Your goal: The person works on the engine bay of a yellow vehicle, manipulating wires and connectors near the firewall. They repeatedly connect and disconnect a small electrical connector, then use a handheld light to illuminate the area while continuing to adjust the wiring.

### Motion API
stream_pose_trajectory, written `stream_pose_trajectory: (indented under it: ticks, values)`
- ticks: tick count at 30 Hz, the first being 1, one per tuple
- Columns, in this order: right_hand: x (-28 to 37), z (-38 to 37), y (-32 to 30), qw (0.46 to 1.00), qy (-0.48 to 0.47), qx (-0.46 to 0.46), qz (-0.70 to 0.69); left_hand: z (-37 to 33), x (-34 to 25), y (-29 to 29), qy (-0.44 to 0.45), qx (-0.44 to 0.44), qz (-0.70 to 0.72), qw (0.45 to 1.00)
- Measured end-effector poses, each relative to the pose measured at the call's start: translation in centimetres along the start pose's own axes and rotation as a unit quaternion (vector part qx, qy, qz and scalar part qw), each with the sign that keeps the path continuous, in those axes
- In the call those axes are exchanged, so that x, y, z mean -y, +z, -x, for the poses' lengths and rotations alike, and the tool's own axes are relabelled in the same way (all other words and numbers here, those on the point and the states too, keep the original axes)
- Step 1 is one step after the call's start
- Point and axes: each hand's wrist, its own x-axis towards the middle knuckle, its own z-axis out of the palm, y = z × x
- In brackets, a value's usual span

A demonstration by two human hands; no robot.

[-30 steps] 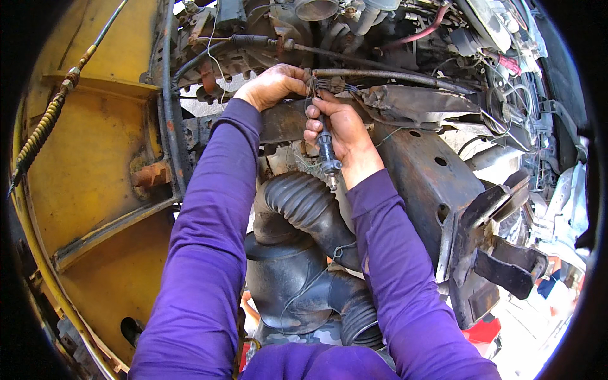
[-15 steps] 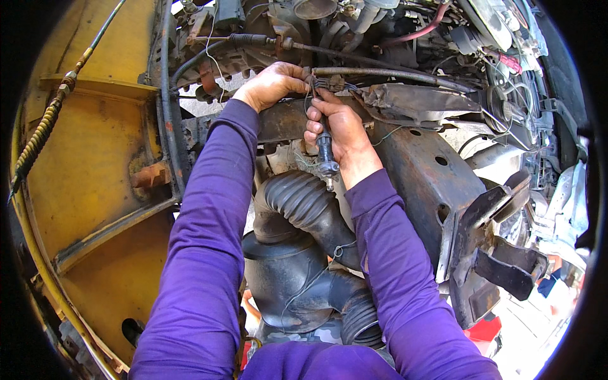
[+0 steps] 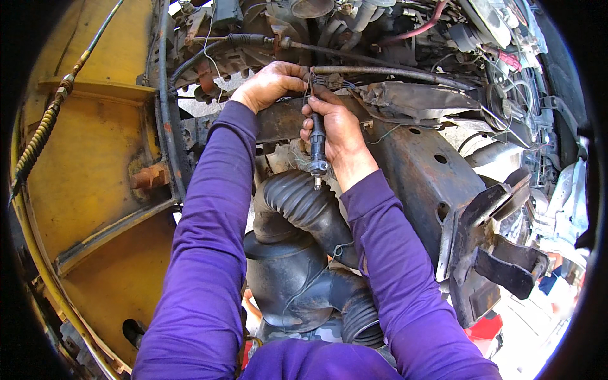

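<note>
My right hand [image 3: 339,126] is wrapped round a black cylindrical part [image 3: 318,147] with a metal tip that points down toward me. Its exact kind I cannot make out. The thumb and forefinger reach up to a small bundle of thin wires [image 3: 323,81]. Close on the left, my left hand [image 3: 273,87] has its fingers pinched together at a thin dark wire [image 3: 307,92] by the same bundle. Both hands meet in front of a rusty metal crossbeam [image 3: 278,121]. The fingertips partly hide what they grip.
Below the hands stands a black canister [image 3: 285,278] with a ribbed rubber hose [image 3: 301,199]. A yellow metal panel [image 3: 95,158] fills the left side. At right are a steel frame beam [image 3: 424,164] and a bracket [image 3: 500,266]. Cables and engine parts crowd the far side.
The black cylindrical part's lower end has swung slightly left, and my right hand has shifted a little left with it. My left hand stays nearly in place at the wires.
</note>
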Motion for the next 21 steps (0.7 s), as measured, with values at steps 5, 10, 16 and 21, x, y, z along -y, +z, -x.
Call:
stream_pose_trajectory:
  ticks: [5,10,16,21]
  values:
    - [0.9,0.5,0.7,0.999,0.018,-0.004,0.027,0.0,-0.4,0.4,-0.005,-0.007,-0.031,0.999]
    - [0.9,-0.4,1.0,0.999,0.037,-0.009,-0.006,-0.3,0.5,-0.4,-0.012,-0.049,-0.051,0.997]
    - [0.4,-1.0,1.5,0.999,0.011,-0.036,0.017,0.5,-1.9,1.8,-0.019,-0.121,-0.265,0.957]
    - [0.4,-1.4,1.2,0.999,0.02,-0.022,-0.017,0.7,-1.7,1.8,-0.027,-0.129,-0.246,0.96]
